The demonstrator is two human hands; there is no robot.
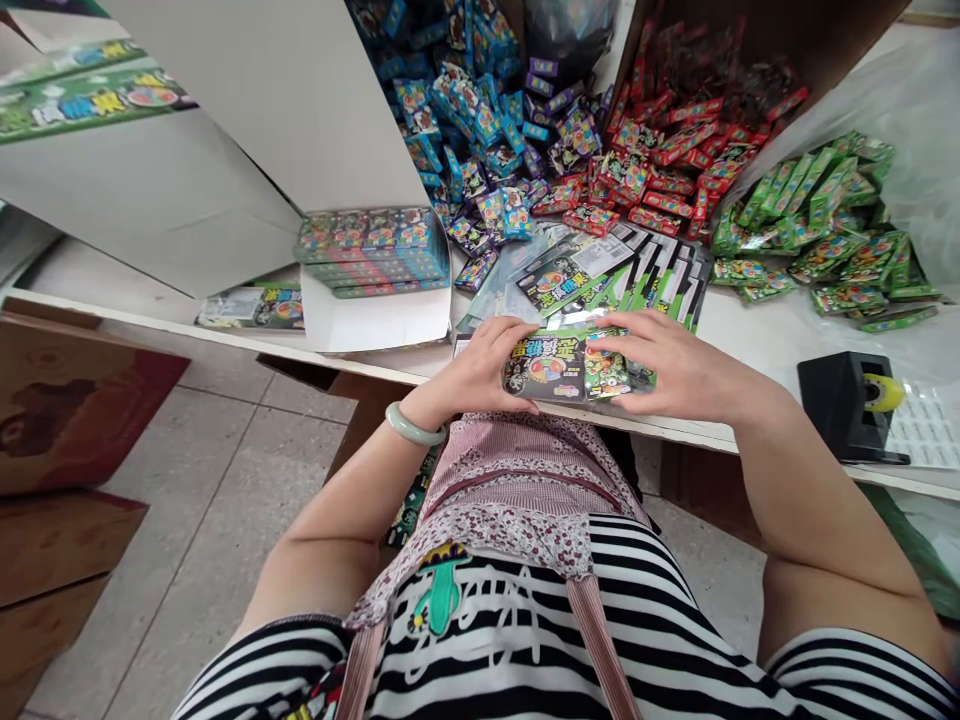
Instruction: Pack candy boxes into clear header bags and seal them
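Left: stacked small boxes sit on the worktop. Centre, at the front edge: your left hand grips the dark printed pack by its left end. Your right hand's grip closes on the green packet at the pack's right end. Step in hand, as judged: two-handed alignment. Any next move calls for level support and light finger pressure.

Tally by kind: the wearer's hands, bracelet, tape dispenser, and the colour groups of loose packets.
Hands: 2 (left hand, right hand)
Bracelet: 1
Tape dispenser: 1
Packet colour groups: 4 (blue packets, purple packets, red packets, green packets); single packets overlap too much to count
Total: 8
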